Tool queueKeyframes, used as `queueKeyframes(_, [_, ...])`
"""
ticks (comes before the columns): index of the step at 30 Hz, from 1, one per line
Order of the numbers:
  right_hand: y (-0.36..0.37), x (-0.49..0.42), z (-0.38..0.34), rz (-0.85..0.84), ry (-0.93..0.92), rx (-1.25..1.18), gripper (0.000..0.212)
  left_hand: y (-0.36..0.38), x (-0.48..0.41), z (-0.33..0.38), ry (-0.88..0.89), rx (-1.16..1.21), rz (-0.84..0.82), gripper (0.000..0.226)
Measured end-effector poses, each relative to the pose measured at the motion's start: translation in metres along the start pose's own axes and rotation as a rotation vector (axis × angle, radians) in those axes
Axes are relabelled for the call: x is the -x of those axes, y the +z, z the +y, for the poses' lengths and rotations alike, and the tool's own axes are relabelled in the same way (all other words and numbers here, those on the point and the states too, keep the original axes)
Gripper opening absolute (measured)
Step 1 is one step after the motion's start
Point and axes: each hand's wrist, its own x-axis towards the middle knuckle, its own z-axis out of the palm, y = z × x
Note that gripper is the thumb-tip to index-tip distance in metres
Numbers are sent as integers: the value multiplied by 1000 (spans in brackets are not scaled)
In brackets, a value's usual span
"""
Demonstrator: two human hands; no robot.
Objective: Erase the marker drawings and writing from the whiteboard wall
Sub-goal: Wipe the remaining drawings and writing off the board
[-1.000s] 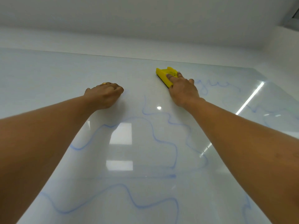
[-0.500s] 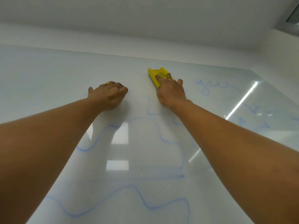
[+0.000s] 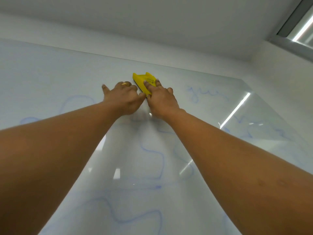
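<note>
Slid leftward, yellow eraser, gripped by right hand, lies just beside clenched left hand

No legible text on the blue scribbles or the yellow eraser.

Whiteboard wall: blue scribbles, yellow eraser
</note>
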Motion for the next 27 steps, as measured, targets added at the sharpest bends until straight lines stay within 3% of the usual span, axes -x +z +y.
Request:
queueKeyframes(6, [-11, 3, 57, 7, 50, 44, 55, 9, -3, 61, 184, 20, -19, 45])
queueKeyframes(11, [-24, -6, 120, -24, 103, 53, 54, 18, -5, 100, 260, -56, -163, 44])
queueKeyframes(14, [-32, -7, 147, -33, 113, 73, 52, 21, -1, 112, 229, -71, -216, 42])
queueKeyframes(21, [-37, -8, 189, -9, 219, 119, 55, 23, 1, 117, 126, 39, -162, 21])
queueKeyframes(24, [-37, -12, 186, -18, 271, 122, 57, 22, 0, 122, 124, 17, -146, 22])
queueKeyframes(27, [-37, -11, 166, -9, 204, 114, 52, 24, 0, 124, 123, -16, -148, 23])
